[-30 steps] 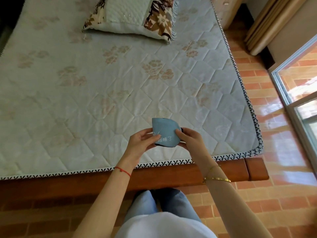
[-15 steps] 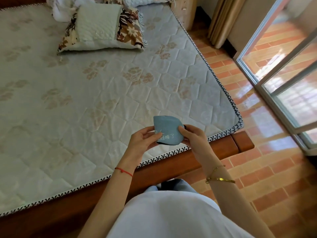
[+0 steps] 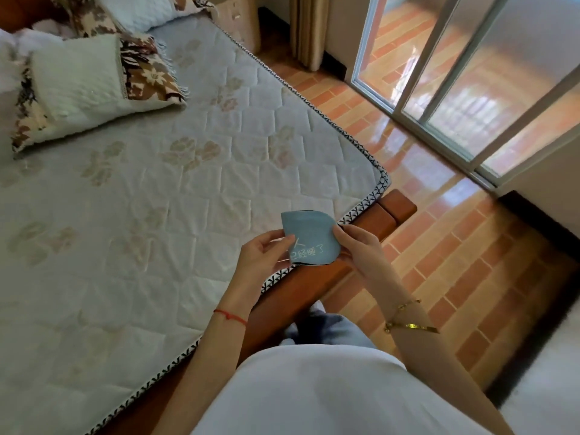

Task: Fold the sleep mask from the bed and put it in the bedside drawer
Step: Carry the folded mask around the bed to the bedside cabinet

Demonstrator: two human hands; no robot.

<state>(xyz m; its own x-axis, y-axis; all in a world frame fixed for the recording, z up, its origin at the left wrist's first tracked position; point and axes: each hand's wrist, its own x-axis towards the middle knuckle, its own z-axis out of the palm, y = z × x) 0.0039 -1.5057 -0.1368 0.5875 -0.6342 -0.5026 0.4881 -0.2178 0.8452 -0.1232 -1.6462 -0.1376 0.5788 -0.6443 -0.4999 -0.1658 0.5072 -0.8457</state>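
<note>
The sleep mask (image 3: 310, 235) is light blue with white lettering and a dark back, folded in half. I hold it in the air over the bed's near right corner. My left hand (image 3: 265, 255) pinches its left lower edge, and my right hand (image 3: 357, 246) grips its right side. A pale wooden bedside cabinet (image 3: 238, 18) stands far off at the top, beside the head of the bed; its drawer front is hard to make out.
The quilted mattress (image 3: 157, 199) lies on a red-brown wooden frame (image 3: 397, 208). Patterned pillows (image 3: 94, 80) sit at the head. Brick-patterned floor (image 3: 439, 246) runs along the bed's right side. Sliding glass doors (image 3: 470, 73) and a curtain (image 3: 309, 29) are at the right.
My view has swung right and toward the head of the bed, bringing the glass doors and bedside cabinet into sight. Both hands keep holding the folded mask.
</note>
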